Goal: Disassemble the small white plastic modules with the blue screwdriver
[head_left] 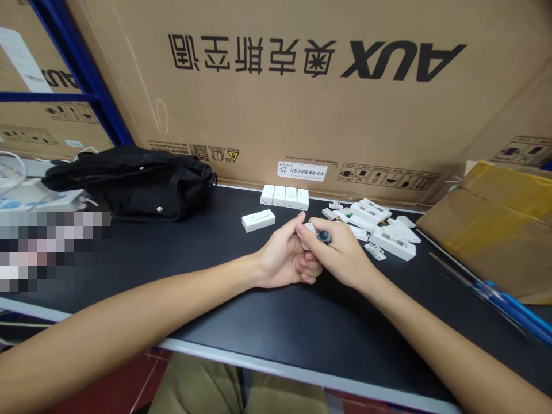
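My left hand (280, 256) is curled around a small white plastic part (309, 229), most of which its fingers hide. My right hand (340, 253) pinches a small tool with a round dark blue-black handle (324, 237), probably a screwdriver, whose tip is hidden. The two hands touch. Beyond them, several white plastic housings (284, 196) stand in a tight row, and a single white housing (259, 221) lies to the left. A loose heap of white plastic parts (371, 221) lies just past my right hand.
The black tabletop (241, 322) has a grey front edge (259, 359). A black fabric bag (129, 184) lies at the back left, near white cables (12, 172). A large AUX carton (302, 98) stands behind the table. Brown cardboard (487, 230) and a blue-handled tool (509, 305) lie to the right.
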Tool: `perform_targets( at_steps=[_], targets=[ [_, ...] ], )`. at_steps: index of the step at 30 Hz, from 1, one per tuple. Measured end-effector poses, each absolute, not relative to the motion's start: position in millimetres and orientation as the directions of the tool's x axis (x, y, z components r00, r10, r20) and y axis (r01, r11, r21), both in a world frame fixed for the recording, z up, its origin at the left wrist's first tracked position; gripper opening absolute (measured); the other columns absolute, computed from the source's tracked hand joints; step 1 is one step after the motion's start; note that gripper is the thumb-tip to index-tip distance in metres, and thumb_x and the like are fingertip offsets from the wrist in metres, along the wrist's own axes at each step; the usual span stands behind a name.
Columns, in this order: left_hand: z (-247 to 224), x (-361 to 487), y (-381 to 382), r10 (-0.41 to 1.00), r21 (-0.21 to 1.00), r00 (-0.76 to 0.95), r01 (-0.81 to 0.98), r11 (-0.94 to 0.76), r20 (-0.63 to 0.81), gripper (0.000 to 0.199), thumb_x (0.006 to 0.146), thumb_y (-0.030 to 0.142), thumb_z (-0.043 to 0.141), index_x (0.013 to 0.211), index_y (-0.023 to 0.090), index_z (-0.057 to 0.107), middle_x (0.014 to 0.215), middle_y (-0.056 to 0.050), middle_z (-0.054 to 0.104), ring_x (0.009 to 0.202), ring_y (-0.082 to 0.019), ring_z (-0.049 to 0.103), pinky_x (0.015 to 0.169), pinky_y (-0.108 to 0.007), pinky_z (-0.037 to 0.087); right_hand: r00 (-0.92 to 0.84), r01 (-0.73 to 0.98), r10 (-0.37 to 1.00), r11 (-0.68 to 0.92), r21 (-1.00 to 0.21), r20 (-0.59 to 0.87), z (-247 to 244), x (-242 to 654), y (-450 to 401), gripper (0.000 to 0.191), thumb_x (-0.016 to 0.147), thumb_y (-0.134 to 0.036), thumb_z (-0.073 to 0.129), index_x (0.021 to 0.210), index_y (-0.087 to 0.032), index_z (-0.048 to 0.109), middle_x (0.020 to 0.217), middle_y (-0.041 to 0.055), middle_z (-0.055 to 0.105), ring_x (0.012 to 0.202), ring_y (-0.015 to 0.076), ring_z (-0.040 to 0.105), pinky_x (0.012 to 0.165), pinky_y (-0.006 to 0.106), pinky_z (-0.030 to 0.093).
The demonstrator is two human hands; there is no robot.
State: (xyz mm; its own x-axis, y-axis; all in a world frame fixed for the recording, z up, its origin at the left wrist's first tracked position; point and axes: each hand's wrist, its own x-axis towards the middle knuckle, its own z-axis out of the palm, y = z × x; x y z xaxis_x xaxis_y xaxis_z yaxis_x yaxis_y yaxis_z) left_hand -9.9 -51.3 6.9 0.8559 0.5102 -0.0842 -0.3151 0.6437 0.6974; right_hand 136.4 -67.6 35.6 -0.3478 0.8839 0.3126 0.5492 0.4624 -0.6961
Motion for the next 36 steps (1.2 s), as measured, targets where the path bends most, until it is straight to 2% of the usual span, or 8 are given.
perform_targets(
  at_steps=[2,5,11,16,20,28,31,36],
  targets=[
    [6.7,-10.3,-50.7,0.493,0.694,0.866,-0.303,0.653,-0.085,0.072,0.091,0.073,0.029,0.051,0.016,0.043,0.052,0.001,0.033,0.049,-0.011,0.033,0.051,-0.023,0.033,-0.355,0.593,0.872,0.489,-0.64,0.336,35.5,137.0,-67.7,0.044,0.095,-0.048,0.049,0.062,-0.02,0.043,0.055,-0.0037,0.048,0.053,0.0102,0.042,0.054,0.026,0.032],
    [6.4,-10.3,-50.6,0.472,0.664,0.876,-0.293,0.688,-0.103,0.066,0.095,0.065,0.031,0.051,0.016,0.041,0.051,0.001,0.031,0.048,-0.011,0.032,0.051,-0.022,0.033,-0.385,0.588,0.855,0.517,-0.623,0.346,36.1,138.2,-67.1,0.042,0.096,-0.046,0.049,0.064,-0.019,0.048,0.057,-0.0023,0.053,0.054,0.0107,0.045,0.056,0.026,0.034],
    [8.7,-9.9,-53.1,0.469,0.611,0.878,-0.32,0.724,-0.097,0.058,0.096,0.058,0.037,0.054,0.018,0.035,0.052,0.003,0.027,0.048,-0.011,0.03,0.05,-0.023,0.033,-0.441,0.386,0.839,0.497,-0.777,0.318,37.8,139.6,-63.8,0.039,0.096,-0.044,0.051,0.068,-0.017,0.053,0.068,-0.0009,0.056,0.066,0.0116,0.048,0.063,0.025,0.039],
    [8.6,-10.7,-52.8,0.443,0.636,0.894,-0.301,0.711,-0.071,0.06,0.098,0.058,0.028,0.054,0.017,0.038,0.052,0.004,0.025,0.048,-0.01,0.028,0.05,-0.022,0.032,-0.46,0.217,0.833,0.44,-0.871,0.307,34.3,139.2,-61.1,0.04,0.096,-0.046,0.052,0.067,-0.018,0.05,0.064,-0.0033,0.048,0.06,0.0101,0.042,0.057,0.025,0.035],
    [8.2,-10.7,-51.7,0.438,0.636,0.894,-0.287,0.716,-0.091,0.059,0.097,0.059,0.029,0.056,0.018,0.038,0.053,0.004,0.023,0.047,-0.01,0.026,0.049,-0.023,0.032,-0.443,0.183,0.851,0.393,-0.901,0.281,30.6,139.2,-60.0,0.043,0.095,-0.047,0.053,0.064,-0.018,0.047,0.062,-0.0035,0.045,0.06,0.0099,0.04,0.055,0.024,0.034],
    [10.9,-11.0,-51.9,0.458,0.63,0.884,-0.304,0.715,-0.093,0.055,0.096,0.054,0.03,0.054,0.018,0.032,0.053,0.004,0.019,0.046,-0.01,0.027,0.047,-0.023,0.03,-0.306,0.0,0.941,0.15,-0.989,0.143,23.1,138.4,-58.5,0.041,0.085,-0.053,0.065,0.068,-0.019,0.052,0.064,-0.003,0.048,0.059,0.0105,0.047,0.053,0.023,0.039],
    [10.7,-11.4,-52.7,0.479,0.625,0.871,-0.315,0.714,-0.108,0.056,0.096,0.056,0.03,0.055,0.019,0.033,0.054,0.004,0.02,0.047,-0.01,0.027,0.047,-0.024,0.031,-0.293,-0.011,0.955,0.052,-0.999,0.053,23.4,138.8,-58.1,0.044,0.082,-0.058,0.067,0.067,-0.019,0.052,0.061,-0.0029,0.047,0.058,0.0121,0.051,0.052,0.024,0.04],
    [9.2,-12.6,-52.6,0.51,0.622,0.856,-0.352,0.699,-0.088,0.056,0.097,0.055,0.026,0.057,0.018,0.038,0.056,0.003,0.022,0.048,-0.011,0.027,0.049,-0.024,0.033,-0.26,0.027,0.966,0.015,-1.0,0.007,24.2,144.7,-53.5,0.054,0.081,-0.064,0.066,0.06,-0.019,0.044,0.054,-0.0054,0.034,0.046,0.0062,0.027,0.043,0.024,0.02]
  ],
)
